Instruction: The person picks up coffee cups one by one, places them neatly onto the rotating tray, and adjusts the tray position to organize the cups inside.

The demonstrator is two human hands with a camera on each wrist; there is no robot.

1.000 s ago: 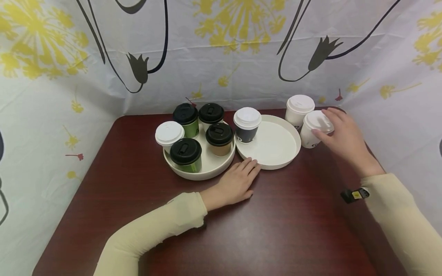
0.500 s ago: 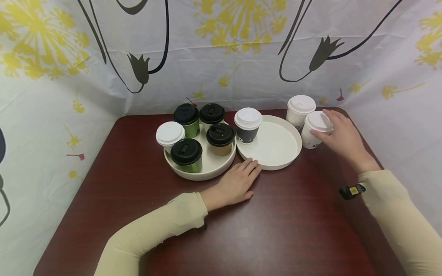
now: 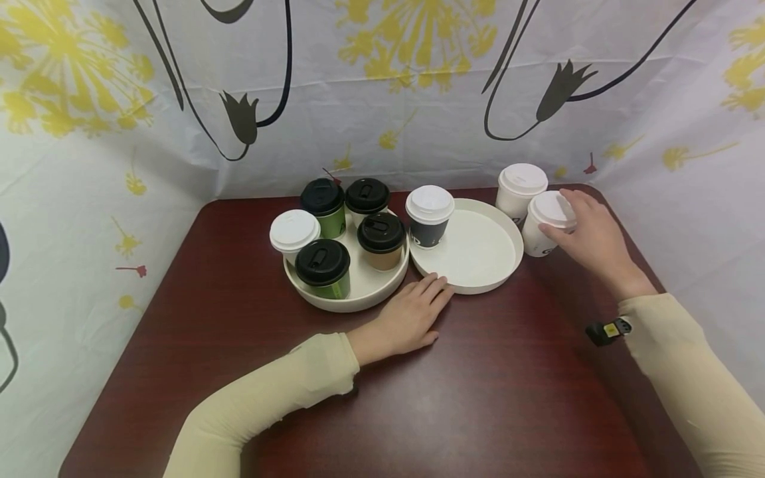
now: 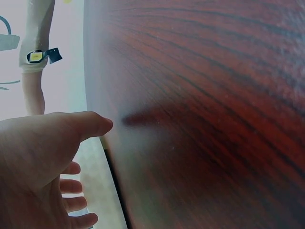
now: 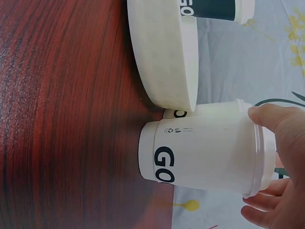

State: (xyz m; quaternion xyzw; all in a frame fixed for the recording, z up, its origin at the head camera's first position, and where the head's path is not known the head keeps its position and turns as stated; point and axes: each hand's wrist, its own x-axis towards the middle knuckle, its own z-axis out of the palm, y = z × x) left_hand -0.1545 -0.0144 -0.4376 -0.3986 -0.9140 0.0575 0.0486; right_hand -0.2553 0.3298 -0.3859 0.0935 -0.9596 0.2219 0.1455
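Note:
My right hand [image 3: 597,236] holds a white paper cup [image 5: 205,152] by its white lid [image 5: 261,157], thumb on one side and fingers on the other. The cup stands upright on the table, right of a round white tray [image 3: 478,289]. A second white cup [image 3: 518,189] is just behind it. My left hand [image 3: 412,315] lies with fingers extended, fingertips at the near rim of that tray. In the left wrist view its thumb [image 4: 95,125] points out over the table. A dark grey cup [image 3: 427,232] with a white lid stands inside the tray's left side.
Left of that tray, a second round tray [image 3: 340,305] bears several lidded cups, such as a green cup [image 3: 331,289] and a brown cup [image 3: 381,257]. The dark red table [image 3: 490,398] reaches back to a patterned curtain [image 3: 358,79].
My right wrist has shifted slightly left while the hand stays at the white cup's lid. The left hand, trays and cups have kept their places.

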